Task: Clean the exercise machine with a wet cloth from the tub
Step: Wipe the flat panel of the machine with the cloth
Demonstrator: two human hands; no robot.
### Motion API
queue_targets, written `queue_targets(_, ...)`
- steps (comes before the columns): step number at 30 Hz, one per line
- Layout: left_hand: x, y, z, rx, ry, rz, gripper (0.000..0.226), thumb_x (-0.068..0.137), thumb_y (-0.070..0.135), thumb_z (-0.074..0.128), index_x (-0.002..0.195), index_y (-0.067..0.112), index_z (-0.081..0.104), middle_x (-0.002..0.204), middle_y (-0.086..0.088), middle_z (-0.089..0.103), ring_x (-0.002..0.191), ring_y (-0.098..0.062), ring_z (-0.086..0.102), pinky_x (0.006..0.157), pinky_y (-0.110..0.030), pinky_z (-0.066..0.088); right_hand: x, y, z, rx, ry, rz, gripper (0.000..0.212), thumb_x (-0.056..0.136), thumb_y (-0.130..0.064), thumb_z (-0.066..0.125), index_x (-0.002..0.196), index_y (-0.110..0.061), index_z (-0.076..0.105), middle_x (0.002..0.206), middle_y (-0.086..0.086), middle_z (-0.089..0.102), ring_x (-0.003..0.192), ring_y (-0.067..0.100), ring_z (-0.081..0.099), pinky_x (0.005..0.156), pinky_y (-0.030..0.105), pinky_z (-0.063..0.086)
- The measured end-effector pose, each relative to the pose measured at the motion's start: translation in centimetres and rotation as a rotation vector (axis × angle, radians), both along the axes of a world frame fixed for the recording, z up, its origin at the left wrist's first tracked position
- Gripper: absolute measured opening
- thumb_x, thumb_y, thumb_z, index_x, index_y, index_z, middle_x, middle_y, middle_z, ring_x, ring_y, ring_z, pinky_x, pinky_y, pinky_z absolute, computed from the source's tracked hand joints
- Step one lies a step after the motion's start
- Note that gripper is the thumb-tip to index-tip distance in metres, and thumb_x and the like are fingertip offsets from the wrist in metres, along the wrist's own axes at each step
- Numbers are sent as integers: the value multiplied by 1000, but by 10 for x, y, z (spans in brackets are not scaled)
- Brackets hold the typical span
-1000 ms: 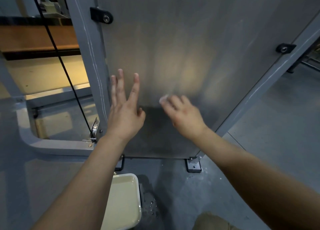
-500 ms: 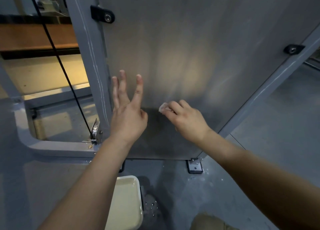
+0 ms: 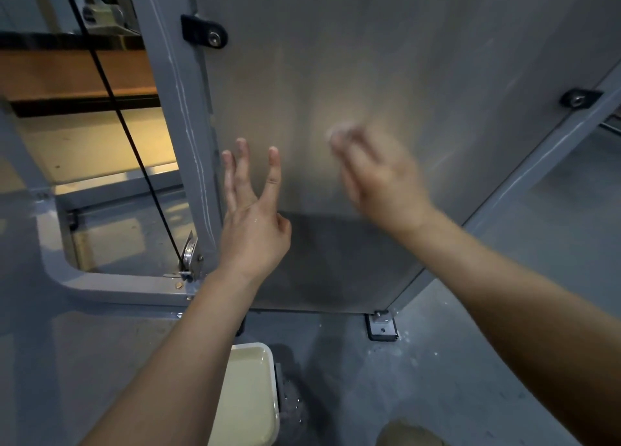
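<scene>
The bare left hand (image 3: 253, 220) is raised, fingers straight and spread, thumb bent inward. The bare right hand (image 3: 379, 180) (blurred) reaches higher, fingers curled on a small white cloth (image 3: 337, 133). Both forearms are extended.

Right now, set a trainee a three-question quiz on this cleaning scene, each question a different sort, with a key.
1. True or false: the tub sits on the floor below the grey panel.
2. The left hand has its fingers: A in a fist, B straight and spread, C pinching a sponge.
3. Fill in: the right hand holds a small white ____ at the panel.
Key: 1 true; 2 B; 3 cloth.
</scene>
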State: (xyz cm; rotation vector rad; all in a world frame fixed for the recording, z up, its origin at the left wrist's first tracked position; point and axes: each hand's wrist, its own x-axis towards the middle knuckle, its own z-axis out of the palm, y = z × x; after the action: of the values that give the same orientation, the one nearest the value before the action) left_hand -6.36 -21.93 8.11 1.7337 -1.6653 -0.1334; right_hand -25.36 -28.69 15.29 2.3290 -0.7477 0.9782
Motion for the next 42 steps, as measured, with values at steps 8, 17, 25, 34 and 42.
queue_targets(8,-1,1,1,18,-5,12,108,90,2,57,159,47,-13,150,17,-51,148,-16,-38,110,-57,44,-8,16,-73,155,404,-83,34,97,-7,45,124,-7,66,113,8,66,80,29,57,38,36,49)
queue_targets(17,-1,0,2,32,8,5,110,89,0,56,157,49,-15,150,17,-51,146,-15,-41,112,-56,42,17,1,-22,34,-31,-47,39,93,6,51,129,2,64,120,18,65,88,41,62,63,47,58)
queue_targets(25,0,3,5,39,2,-7,113,90,-2,56,156,52,-18,152,18,-51,148,-15,-39,109,-54,46,14,0,13,22,126,-16,36,90,-4,58,125,-4,66,117,14,65,87,38,65,55,43,57)
queue_targets(34,-1,4,6,53,0,-2,118,86,-9,53,152,54,-21,152,19,-50,148,-14,-38,106,-52,49,-7,14,-88,161,529,-50,21,90,-10,62,110,-7,69,99,7,61,77,28,57,37,26,33)
queue_targets(42,-1,4,7,64,9,-4,123,82,-16,53,155,53,-18,154,20,-48,148,-14,-38,103,-44,50,27,3,-28,52,-11,-55,39,93,1,52,131,-1,62,122,14,63,91,37,62,60,46,58)
